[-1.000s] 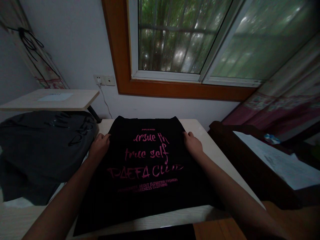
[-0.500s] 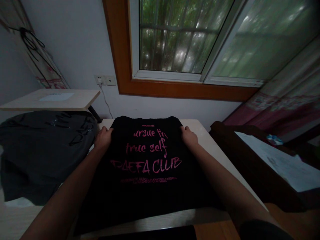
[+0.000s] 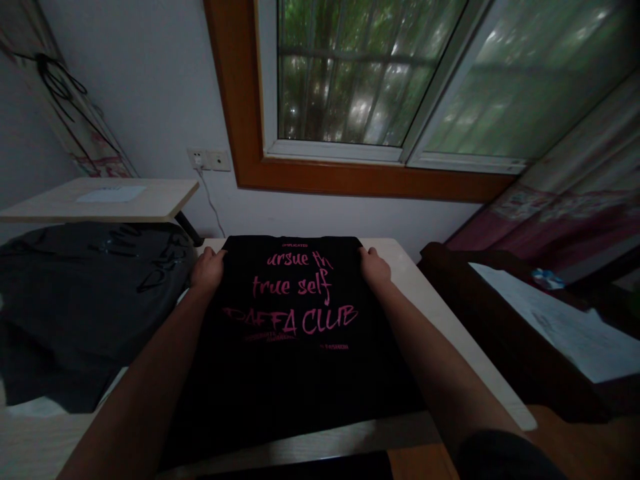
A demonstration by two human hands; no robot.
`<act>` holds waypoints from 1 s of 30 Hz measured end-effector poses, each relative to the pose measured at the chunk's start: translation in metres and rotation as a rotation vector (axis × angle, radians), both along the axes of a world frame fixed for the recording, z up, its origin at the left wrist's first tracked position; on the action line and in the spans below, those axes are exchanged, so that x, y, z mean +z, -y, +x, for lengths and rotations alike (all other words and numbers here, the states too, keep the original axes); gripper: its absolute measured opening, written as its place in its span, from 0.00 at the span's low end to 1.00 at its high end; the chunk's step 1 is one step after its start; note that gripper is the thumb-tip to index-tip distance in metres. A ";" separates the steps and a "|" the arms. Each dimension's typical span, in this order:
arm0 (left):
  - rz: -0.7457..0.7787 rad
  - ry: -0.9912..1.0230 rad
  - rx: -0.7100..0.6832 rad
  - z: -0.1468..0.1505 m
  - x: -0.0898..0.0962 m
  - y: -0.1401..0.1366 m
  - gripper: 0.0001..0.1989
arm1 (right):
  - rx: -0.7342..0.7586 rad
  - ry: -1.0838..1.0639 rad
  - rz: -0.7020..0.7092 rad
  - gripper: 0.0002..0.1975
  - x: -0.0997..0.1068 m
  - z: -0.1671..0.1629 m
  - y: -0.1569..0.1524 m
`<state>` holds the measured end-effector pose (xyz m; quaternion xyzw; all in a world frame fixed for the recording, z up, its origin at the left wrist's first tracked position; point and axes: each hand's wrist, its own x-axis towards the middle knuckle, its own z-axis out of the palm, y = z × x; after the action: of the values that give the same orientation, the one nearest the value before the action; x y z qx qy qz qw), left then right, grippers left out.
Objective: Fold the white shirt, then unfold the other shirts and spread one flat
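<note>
A black T-shirt (image 3: 300, 380) with pink lettering lies spread over the pale table (image 3: 425, 300), its printed side up. My left hand (image 3: 207, 268) is closed on its far left edge, thumb along the cloth. On the far right edge, my right hand (image 3: 375, 267) grips the shirt in the same way. Between the two hands the far edge runs nearly straight. Lower down, the cloth is rumpled and part of the smallest lettering is hidden in a fold. Both forearms lie along the sides of the shirt.
A dark grey printed garment (image 3: 90, 307) lies at the left, partly under a small raised shelf (image 3: 115, 207) bearing a paper. A white cord hangs from the wall socket (image 3: 207, 160). To the right, papers (image 3: 555, 320) rest on a dark brown surface. The window (image 3: 370, 80) is behind.
The shirt's far edge has gone from uneven to nearly straight and flat. A fold has formed across the small lettering, and the near hem has drawn slightly inward. Both hands keep their grip.
</note>
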<state>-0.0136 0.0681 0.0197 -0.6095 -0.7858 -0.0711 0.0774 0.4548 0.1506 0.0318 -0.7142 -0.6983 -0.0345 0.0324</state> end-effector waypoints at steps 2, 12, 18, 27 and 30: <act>0.020 -0.005 -0.002 0.002 -0.001 0.006 0.22 | 0.000 0.008 0.012 0.22 0.000 0.001 0.004; 0.114 0.011 -0.104 -0.003 -0.017 0.050 0.21 | 0.026 0.012 0.111 0.22 -0.012 0.018 0.038; 0.001 0.017 -0.090 -0.007 -0.015 0.055 0.24 | 0.057 -0.026 0.125 0.21 -0.015 0.023 0.042; -0.097 -0.017 -0.067 -0.008 -0.006 0.028 0.27 | 0.017 -0.037 0.042 0.23 -0.001 0.008 0.023; -0.110 -0.013 -0.065 -0.007 -0.003 0.019 0.28 | 0.013 -0.041 0.028 0.23 0.000 0.005 0.014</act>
<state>-0.0208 0.0490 0.0164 -0.6384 -0.7679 -0.0262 0.0465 0.4598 0.1364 0.0321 -0.7096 -0.7017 -0.0294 0.0568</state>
